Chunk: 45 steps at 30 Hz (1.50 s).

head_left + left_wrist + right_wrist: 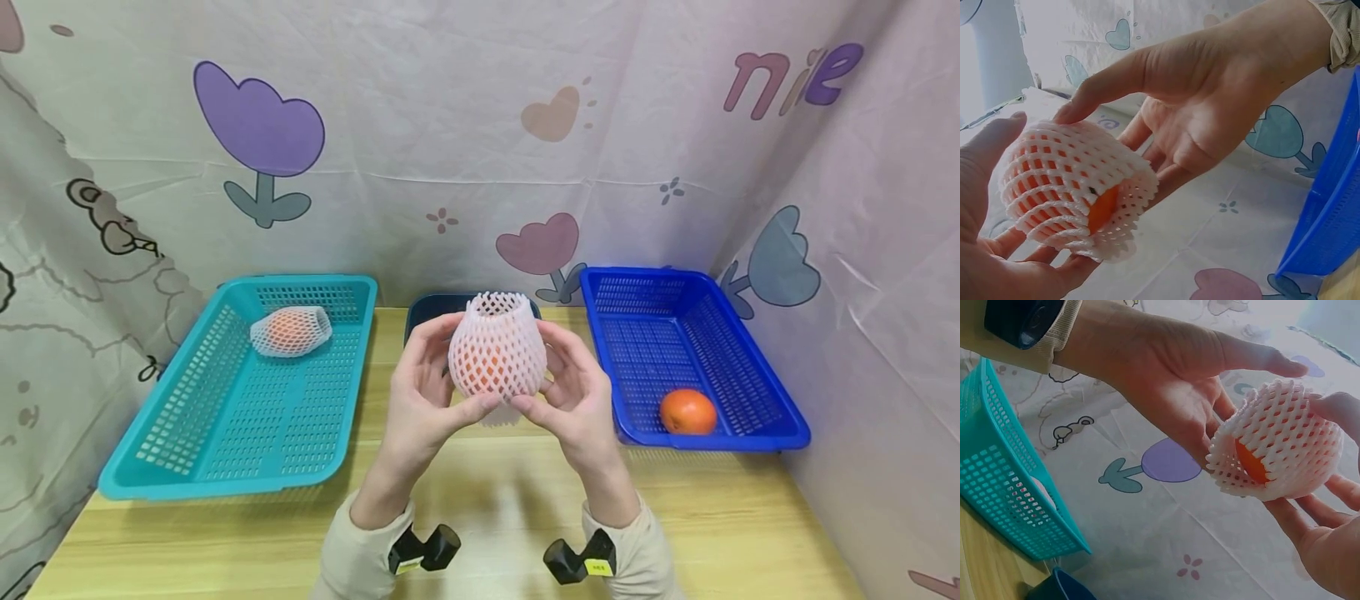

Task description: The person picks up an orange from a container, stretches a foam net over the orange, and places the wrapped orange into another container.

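Net-sleeved orange fruit (pixel 495 357) is held between both hands (pixel 420 404) (pixel 581 404).

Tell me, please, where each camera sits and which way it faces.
Head: on the head, facing forward-down at the netted fruit; left hand, right hand, sleeves show.
Left wrist: on that wrist, facing the fruit; both hands, right sleeve show.
Right wrist: on that wrist, facing the fruit; both hands, left sleeve show.
The wrist views share fruit and hands.

Letters "nie" (pixel 797 87) on the printed cloth backdrop (pixel 435 108), upper right.
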Available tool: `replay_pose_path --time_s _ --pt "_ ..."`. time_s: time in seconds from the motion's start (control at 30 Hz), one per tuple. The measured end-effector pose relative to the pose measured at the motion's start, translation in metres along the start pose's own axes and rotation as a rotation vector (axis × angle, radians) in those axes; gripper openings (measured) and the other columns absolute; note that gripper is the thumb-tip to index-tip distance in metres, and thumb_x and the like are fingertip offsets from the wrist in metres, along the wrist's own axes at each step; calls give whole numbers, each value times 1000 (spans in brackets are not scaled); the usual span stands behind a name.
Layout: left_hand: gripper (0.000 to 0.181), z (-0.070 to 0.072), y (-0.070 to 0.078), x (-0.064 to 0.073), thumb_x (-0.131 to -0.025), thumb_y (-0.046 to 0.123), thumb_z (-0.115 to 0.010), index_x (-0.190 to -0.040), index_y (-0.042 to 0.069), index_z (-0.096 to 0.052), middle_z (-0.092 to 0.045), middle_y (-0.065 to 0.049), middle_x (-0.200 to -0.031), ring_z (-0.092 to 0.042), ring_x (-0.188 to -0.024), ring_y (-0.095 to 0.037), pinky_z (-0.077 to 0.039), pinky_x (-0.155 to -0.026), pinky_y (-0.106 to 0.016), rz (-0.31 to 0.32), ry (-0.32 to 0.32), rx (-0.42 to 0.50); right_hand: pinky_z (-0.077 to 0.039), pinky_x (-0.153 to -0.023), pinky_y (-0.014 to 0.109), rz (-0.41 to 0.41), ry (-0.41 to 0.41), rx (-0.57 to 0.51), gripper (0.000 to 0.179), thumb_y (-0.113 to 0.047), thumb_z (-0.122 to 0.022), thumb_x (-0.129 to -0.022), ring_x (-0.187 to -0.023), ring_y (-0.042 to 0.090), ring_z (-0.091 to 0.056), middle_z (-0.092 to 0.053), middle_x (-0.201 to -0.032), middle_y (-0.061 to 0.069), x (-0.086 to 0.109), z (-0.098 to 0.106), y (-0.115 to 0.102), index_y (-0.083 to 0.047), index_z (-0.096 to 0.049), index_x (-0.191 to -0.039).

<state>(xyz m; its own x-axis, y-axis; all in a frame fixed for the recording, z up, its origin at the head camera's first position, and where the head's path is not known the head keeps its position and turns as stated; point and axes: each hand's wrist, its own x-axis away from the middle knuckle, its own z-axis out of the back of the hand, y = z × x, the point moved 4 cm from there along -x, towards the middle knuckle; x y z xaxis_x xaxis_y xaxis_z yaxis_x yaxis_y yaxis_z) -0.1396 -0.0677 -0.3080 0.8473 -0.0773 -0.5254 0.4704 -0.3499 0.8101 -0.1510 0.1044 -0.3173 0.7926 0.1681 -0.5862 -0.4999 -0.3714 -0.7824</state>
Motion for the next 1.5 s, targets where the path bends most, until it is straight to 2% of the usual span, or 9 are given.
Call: replay_pose_path --time_s 0.2,0.67,1.03,1.33,1.5 --pt "82 0 0 2 -73 3 -87 -141 2 -40 -44 -19 -141 -44 -131 -33 -43 -107 -41 9 -11 -8 -52 -95 40 30 10 -45 78 -12 -88 -75 -124 29 -54 -52 -136 18 0 -4 0 2 -47 -139" --pt "89 2 4 -1 -61 -22 -81 -138 -4 -41 -45 -22 -139 -45 -131 -38 -40 -109 -44 -67 -76 -4 -43 -106 41 113 -52 -144 75 1 -87 -71 -132 30 -47 -50 -138 17 -2 -3 2 4 -48 -135" --pt "91 1 5 -2 -58 -26 -79 -138 -6 -40 -43 -24 -141 -45 -129 -41 -42 -107 -44 -116 -101 -9 -41 -109 40 121 -72 -189 73 6 -86 -70 -134 31 -45 -48 -141 17 -4 -3 2 2 -49 -133" --pt "91 1 7 -2 -57 -29 -76 -138 -9 -39 -41 -25 -142 -45 -129 -42 -43 -107 -45 -137 -108 -4 -39 -111 41 95 -86 -136 74 2 -87 -71 -136 33 -42 -47 -143 19 -4 -2 0 1 -48 -134" --pt "91 0 7 -3 -56 -29 -75 -137 -9 -40 -41 -25 -143 -43 -132 -43 -41 -108 -46 -146 -122 -23 -38 -111 42 105 -106 -146 74 5 -86 -71 -138 35 -40 -45 -145 22 -5 -2 0 1 -48 -135"
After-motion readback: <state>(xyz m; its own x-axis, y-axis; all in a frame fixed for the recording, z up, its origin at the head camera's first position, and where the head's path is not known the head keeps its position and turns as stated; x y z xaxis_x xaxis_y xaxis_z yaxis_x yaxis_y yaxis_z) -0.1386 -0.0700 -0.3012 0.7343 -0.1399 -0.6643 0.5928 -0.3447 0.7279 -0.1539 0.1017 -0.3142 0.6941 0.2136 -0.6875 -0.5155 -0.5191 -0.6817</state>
